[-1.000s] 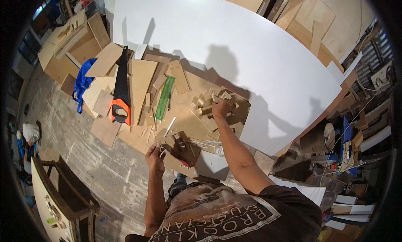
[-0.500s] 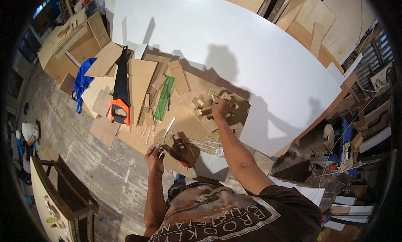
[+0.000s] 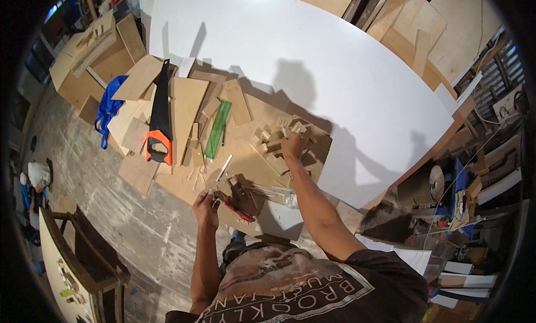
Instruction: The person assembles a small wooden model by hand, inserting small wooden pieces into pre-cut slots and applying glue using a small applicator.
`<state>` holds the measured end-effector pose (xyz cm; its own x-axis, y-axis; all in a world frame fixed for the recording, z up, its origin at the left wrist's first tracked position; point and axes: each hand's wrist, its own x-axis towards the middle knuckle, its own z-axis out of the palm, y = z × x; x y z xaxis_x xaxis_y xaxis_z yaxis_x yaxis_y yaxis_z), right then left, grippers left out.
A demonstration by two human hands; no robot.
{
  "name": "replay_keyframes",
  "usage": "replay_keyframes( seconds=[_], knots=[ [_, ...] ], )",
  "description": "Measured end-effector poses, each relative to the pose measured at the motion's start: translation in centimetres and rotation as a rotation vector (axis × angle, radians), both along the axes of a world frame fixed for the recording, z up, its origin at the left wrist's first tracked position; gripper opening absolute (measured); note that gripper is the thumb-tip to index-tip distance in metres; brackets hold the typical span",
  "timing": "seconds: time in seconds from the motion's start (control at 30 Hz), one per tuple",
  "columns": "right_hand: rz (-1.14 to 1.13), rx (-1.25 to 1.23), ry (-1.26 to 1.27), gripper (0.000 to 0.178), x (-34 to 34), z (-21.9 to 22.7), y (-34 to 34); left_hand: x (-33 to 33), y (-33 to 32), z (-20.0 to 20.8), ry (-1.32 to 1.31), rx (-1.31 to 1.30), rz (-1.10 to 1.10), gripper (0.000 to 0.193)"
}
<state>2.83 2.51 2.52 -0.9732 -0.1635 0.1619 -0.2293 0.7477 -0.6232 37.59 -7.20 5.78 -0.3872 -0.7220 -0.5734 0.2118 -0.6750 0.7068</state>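
Wood blocks (image 3: 279,141), small pale offcuts w/ squared edges, sit heaped on a flat tan plywood sheet (image 3: 245,155) near the mid of the work area, just beside the edge of a big smooth white board (image 3: 312,71). Right hand (image 3: 293,147) is down on the pile w/ fingers curled over the blocks; can't tell if it actually grips one or just rests on top. Left hand (image 3: 205,203) is at the near edge of the plywood, fingers bent in around smth thin, too small to make out; close to it lies a dark red-handled tool (image 3: 237,207), touching or not, can't tell. A thin pale stick (image 3: 224,167) lies between the two hands. Further left on the wood: a translucent green ruler (image 3: 218,129), long and flat, and a handsaw (image 3: 160,116) w/ dark blade and orange-black handle, handle end toward the person. More plywood offcuts (image 3: 184,113), rectangular and matte, overlap round the saw. A blue strap (image 3: 107,110) hangs off the stack's left side, over a rough grey concrete floor (image 3: 111,211). A dark wooden chair frame (image 3: 84,256) stands lower left, well apart from the hands.
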Motion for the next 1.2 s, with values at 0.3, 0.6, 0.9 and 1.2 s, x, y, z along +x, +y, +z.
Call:
replay_keyframes(
  seconds=[0.3,0.6,0.9,1.2],
  knots=[
    [0.241,-0.343,0.043,0.008,6.5,10.2,7.0,-2.4,3.3,5.0,0.186,-0.07,-0.122,0.014],
    [0.532,-0.793,-0.593,0.016,15.7,19.3,15.7,-4.5,8.4,9.9,0.252,-0.006,-0.24,0.018],
    [0.574,-1.021,-0.788,0.015,16.9,17.9,18.6,-4.8,13.1,12.8,0.424,0.032,-0.29,0.016],
    [0.648,-0.942,-0.757,0.017,17.7,18.0,20.2,-3.8,16.1,13.9,0.492,0.091,-0.313,0.013]
  ],
)
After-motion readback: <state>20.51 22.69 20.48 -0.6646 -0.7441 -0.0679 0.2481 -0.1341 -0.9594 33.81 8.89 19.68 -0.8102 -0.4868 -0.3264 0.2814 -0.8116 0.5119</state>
